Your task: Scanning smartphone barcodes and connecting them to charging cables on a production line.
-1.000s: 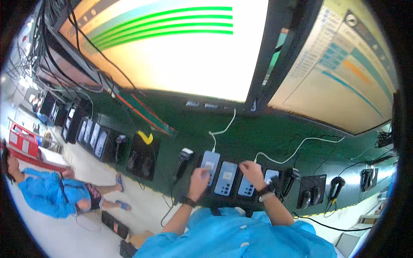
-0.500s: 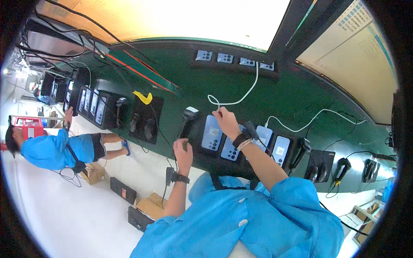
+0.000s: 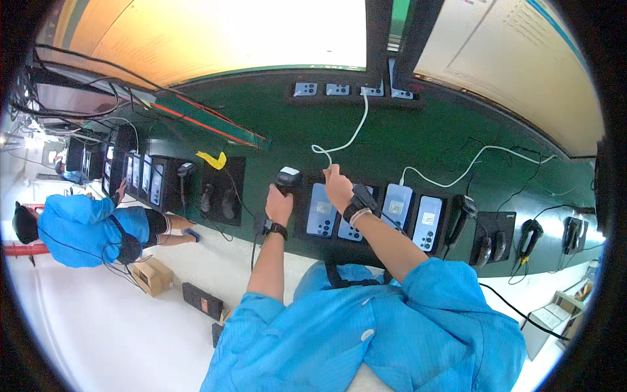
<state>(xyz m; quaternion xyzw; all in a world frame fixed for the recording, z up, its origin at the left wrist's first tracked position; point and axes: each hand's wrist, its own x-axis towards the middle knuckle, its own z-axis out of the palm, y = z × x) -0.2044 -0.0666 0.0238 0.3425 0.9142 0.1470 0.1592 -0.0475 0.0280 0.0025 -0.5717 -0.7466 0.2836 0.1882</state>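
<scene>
My left hand (image 3: 279,206) is wrapped round the handle of a black barcode scanner (image 3: 288,178), whose head points away from me. My right hand (image 3: 339,189) pinches the end of a white charging cable (image 3: 356,134). That cable runs back to a rack at the rear of the bench. Below the right hand, light-blue phones lie in a black tray: one phone (image 3: 321,209) at the left, a second phone (image 3: 350,228) partly covered by my wrist, then a third phone (image 3: 396,202) with a white cable plugged in, and a fourth phone (image 3: 428,219) bearing a label.
A black rack (image 3: 411,102) with several upright phones stands under the monitors (image 3: 215,39). Another scanner (image 3: 464,212) and a mouse (image 3: 484,248) lie to the right. At left, yellow tape (image 3: 212,160) lies near a mat, and a co-worker (image 3: 91,228) stands by another phone tray.
My left hand has moved up and closed round the scanner's handle. The right hand still pinches the cable end over the tray. The whole view has shifted slightly.
</scene>
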